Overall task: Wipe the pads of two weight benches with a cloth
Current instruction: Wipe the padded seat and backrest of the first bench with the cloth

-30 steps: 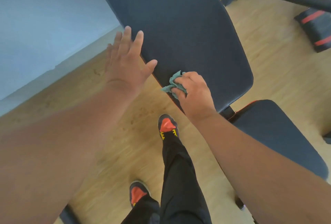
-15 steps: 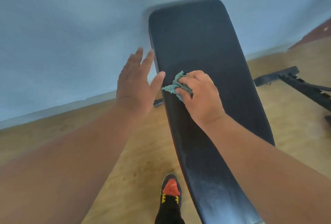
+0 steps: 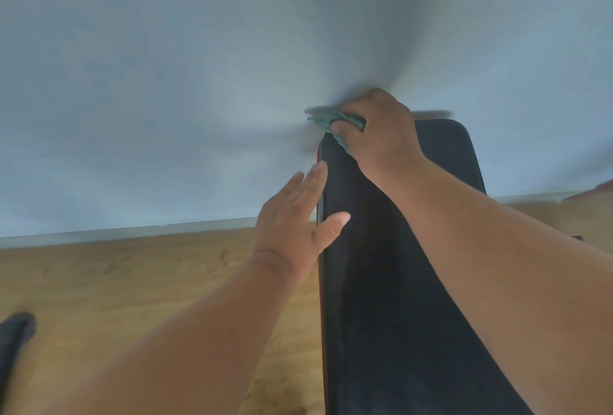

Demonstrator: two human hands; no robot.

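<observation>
A big pale blue wall stands behind a wooden floor. The black bench pad tilts up toward the wall. The right hand is at the top left corner of the pad, its fingers curled round a small green cloth. The left hand is flat, fingers straight and spread, holding nothing, at the pad's left edge.

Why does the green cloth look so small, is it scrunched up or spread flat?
Scrunched up. The right hand grips the cloth in a crumpled wad at the bench pad's top corner.
</observation>
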